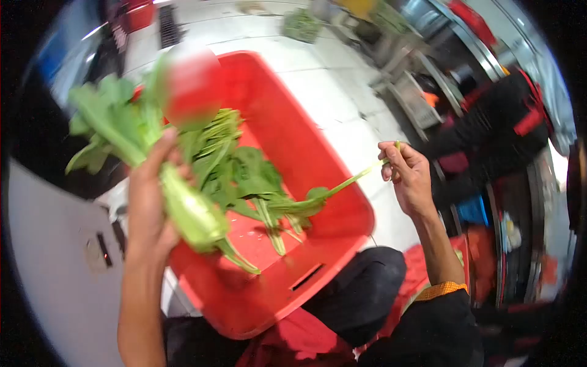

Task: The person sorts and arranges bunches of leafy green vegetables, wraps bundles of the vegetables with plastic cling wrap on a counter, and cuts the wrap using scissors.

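My left hand (158, 196) is wrapped around a leafy green vegetable (192, 214) with a thick pale stalk. Its leaves point up and left, and its stalk end hangs over a red plastic tub (306, 140). Off the tub's right side, my right hand (403, 174) pinches a thin green stalk (384, 162) between thumb and fingers. Loose green leaves (251, 174) and cut stems lie inside the tub. One long-stemmed leaf (333, 189) reaches over its right rim toward my right hand; whether it joins the pinched stalk I cannot tell.
White floor tiles (330, 104) surround the tub, and my knee (367, 284) is close to its near end. Another person in dark clothes (489, 137) is at the right, beside metal shelving (422, 92). A green bundle (301, 25) sits farther off. A blurred red shape (194, 85) covers the tub's far corner.
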The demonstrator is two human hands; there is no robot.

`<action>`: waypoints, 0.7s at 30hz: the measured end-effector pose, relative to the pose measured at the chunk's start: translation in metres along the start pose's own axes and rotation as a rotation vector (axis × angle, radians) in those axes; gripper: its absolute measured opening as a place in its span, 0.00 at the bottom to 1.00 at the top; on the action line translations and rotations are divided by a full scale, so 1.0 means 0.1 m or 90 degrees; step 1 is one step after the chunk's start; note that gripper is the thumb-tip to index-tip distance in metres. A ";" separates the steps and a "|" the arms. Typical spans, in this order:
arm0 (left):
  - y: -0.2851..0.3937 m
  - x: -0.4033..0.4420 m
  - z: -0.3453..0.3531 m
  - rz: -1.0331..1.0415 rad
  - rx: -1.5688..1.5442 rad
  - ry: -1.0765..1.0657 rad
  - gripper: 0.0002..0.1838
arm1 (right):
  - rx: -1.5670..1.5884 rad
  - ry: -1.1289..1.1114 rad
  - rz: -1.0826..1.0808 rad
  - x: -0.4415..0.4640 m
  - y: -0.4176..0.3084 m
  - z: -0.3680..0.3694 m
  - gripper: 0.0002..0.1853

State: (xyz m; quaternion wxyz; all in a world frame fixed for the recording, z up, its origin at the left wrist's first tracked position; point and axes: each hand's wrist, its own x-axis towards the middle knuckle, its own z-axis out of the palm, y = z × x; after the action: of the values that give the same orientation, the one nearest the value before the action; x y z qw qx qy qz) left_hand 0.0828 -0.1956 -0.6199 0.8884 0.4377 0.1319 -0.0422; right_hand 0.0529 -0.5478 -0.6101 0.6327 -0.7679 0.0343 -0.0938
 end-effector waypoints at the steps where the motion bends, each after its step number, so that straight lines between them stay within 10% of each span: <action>1: 0.01 0.01 -0.01 -0.019 -0.006 -0.021 0.11 | -0.001 0.028 0.004 -0.12 -0.06 -0.27 0.13; 14: -0.04 0.85 -1.00 0.091 0.329 0.101 0.24 | 0.020 0.810 -0.128 -3.35 -0.19 -3.96 0.14; 16: -0.03 0.10 -0.03 0.091 0.387 0.009 0.22 | -0.157 1.022 -0.031 -4.01 0.24 -4.39 0.12; 21: -0.06 0.12 0.02 0.108 0.453 0.025 0.22 | -0.197 1.279 0.079 -5.28 0.42 -3.74 0.11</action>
State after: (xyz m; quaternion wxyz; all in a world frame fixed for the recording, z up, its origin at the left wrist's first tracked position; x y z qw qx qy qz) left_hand 0.0935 -0.2006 -0.6268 0.6783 0.7293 0.0896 -0.0030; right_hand -0.5315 -0.8266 -0.6359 0.2085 -0.4042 0.6015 -0.6568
